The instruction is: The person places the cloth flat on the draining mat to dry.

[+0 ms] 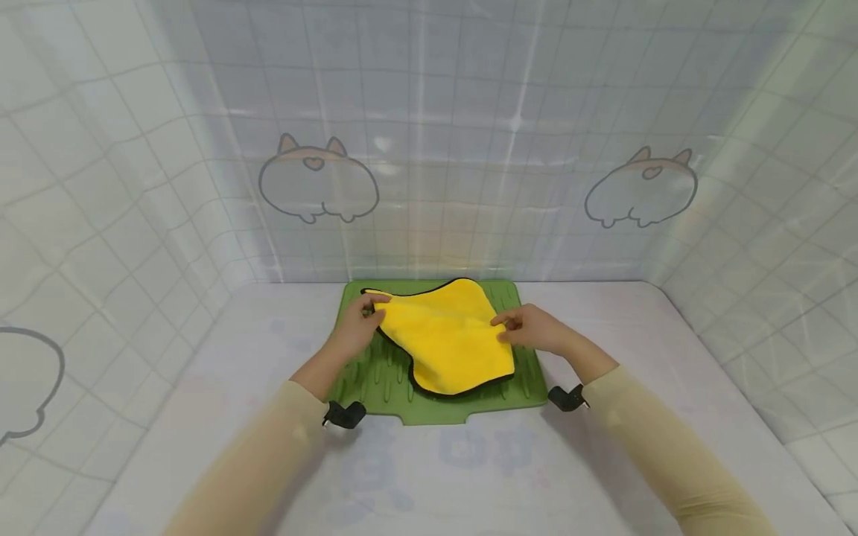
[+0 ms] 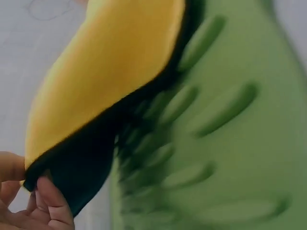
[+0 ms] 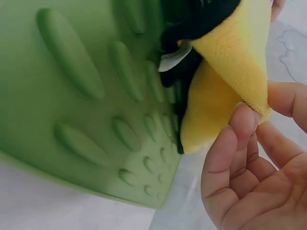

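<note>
Cloth (image 1: 449, 335): yellow on top, dark underneath, bordered in black; spread between both hands, over the green mat (image 1: 436, 418).
Lie of the cloth: slanted, seemingly longest from the far left corner beside the left hand to the near right corner below the right hand; hard to judge exactly with so wavy an outline.
Left hand (image 1: 358, 324): to the left of the cloth; closed in a pinch on the border near the far left corner, thumb against fingers, with dark underside showing beside the fingers in the left wrist view.
Right hand (image 1: 534, 328): to the right of the cloth; thumb and fingertips pinched on yellow fabric at the right edge, with a fold close by in the right wrist view.
Nearer hand: neither, both being in contact at opposite sides; left grip slightly farther toward the back wall (image 1: 422, 97) than the right.
Mat: flat on the surface (image 1: 462, 484), ridged, with a tab on the near edge; partly covered, with ridges bare to the left and along the near side.
Cloth against mat: askew to the straight sides; apparently lifted at the left hand, but impossible to tell whether touching the ridges in the middle.
Label (image 3: 175, 60): small and white, beside the dark border, visible in the right wrist view only.
</note>
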The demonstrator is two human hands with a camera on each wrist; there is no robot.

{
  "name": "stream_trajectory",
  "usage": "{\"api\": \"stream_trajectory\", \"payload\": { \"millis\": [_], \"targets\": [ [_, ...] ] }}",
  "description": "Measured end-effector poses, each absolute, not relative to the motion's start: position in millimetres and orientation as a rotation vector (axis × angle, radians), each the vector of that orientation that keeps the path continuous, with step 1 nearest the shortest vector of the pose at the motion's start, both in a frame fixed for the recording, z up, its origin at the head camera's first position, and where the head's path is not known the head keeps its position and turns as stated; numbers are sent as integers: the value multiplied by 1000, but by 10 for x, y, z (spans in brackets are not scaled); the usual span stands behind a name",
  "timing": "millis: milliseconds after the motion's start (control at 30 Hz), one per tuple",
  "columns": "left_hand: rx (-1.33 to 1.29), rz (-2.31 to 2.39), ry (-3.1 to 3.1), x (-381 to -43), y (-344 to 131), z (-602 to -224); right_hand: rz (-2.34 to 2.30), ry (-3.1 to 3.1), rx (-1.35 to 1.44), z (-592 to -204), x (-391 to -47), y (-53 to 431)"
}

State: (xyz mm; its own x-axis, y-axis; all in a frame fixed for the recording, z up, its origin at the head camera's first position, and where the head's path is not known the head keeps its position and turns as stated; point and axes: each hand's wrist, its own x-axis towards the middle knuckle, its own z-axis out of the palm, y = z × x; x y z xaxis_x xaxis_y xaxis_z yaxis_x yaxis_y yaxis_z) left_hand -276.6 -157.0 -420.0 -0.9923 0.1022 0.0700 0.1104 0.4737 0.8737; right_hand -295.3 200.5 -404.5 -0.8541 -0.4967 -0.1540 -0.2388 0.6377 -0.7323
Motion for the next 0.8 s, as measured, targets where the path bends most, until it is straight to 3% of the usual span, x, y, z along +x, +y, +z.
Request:
{"api": "stream_trajectory", "payload": {
  "millis": [200, 433, 800],
  "targets": [
    [-195, -1319, -2920, -2843, -1733, -4092, -1063, 2507, -582, -4114, -2967, 1978],
    [-180, -1039, -3078, -2902, -1853, -4231, -1021, 2492, -638, -4326, -2938, 1782],
    [-258, -1085, -3106, -2805, -1915, -4404, -1020, 2510, -558, -4254, -2940, 1785]
  ]
}}
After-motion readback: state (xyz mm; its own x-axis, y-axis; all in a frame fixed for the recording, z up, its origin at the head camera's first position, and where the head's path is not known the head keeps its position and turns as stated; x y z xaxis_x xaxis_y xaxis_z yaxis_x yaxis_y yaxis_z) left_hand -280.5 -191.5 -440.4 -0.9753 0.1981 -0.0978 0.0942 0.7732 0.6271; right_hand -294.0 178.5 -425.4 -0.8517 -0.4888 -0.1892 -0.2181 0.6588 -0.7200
